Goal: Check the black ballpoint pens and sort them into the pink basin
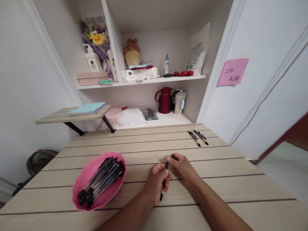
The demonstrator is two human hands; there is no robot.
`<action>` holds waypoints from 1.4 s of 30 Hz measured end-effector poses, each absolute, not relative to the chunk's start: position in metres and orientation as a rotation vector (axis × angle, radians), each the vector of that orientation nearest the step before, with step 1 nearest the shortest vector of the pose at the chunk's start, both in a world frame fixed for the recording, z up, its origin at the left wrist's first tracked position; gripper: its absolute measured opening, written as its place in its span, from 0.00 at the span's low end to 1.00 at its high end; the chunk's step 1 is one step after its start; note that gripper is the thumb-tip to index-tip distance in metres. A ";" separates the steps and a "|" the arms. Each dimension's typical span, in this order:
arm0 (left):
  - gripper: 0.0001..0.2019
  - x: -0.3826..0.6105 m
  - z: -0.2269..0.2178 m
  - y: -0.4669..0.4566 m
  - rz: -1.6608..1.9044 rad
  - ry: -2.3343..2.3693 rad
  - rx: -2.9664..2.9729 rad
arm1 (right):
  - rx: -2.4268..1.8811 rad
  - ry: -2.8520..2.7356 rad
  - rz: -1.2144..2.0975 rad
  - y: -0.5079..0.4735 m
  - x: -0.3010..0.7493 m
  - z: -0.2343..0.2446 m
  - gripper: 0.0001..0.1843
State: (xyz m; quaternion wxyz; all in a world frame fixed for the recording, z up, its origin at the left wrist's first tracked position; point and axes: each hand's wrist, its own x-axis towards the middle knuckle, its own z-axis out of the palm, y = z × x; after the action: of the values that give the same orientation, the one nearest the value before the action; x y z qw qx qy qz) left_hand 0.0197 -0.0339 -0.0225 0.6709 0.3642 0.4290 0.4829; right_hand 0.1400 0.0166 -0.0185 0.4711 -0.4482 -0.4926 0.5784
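My left hand (157,178) is closed around a black pen (161,196), which slants upward through the fingers. My right hand (181,165) pinches near the pen's upper tip, and a small black pen cap (174,157) sticks out from its fingers. To the left stands a pink scalloped bowl (76,189) filled with a bundle of black pens (106,178). Toward the back right of the table lie a few more pens (197,138), side by side.
The slatted wooden table (223,186) reaches back to a white shelf unit. A raised wooden stand (55,116) at the back left bears blue paper (88,108). A red jug (165,101) and a pale cup (179,103) stand on the lower shelf.
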 end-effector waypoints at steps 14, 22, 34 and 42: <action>0.18 0.022 -0.030 -0.033 1.118 0.961 0.837 | -1.036 -1.108 1.555 0.011 0.137 -0.012 0.18; 0.14 0.023 -0.027 -0.034 1.122 1.004 0.861 | -1.047 -1.111 1.534 0.014 0.139 -0.015 0.16; 0.15 0.020 -0.026 -0.034 1.044 1.024 0.916 | -1.077 -1.109 1.542 0.016 0.139 -0.021 0.16; 0.18 0.020 -0.025 -0.035 1.054 0.996 0.865 | -0.963 -1.034 1.690 0.009 0.139 -0.009 0.17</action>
State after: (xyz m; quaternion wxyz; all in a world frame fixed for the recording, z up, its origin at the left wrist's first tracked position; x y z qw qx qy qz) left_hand 0.0201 -0.0349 -0.0246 0.6644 0.3828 0.4409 0.4665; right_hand 0.1387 0.0092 -0.0092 0.4524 -0.3901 -0.4186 0.6841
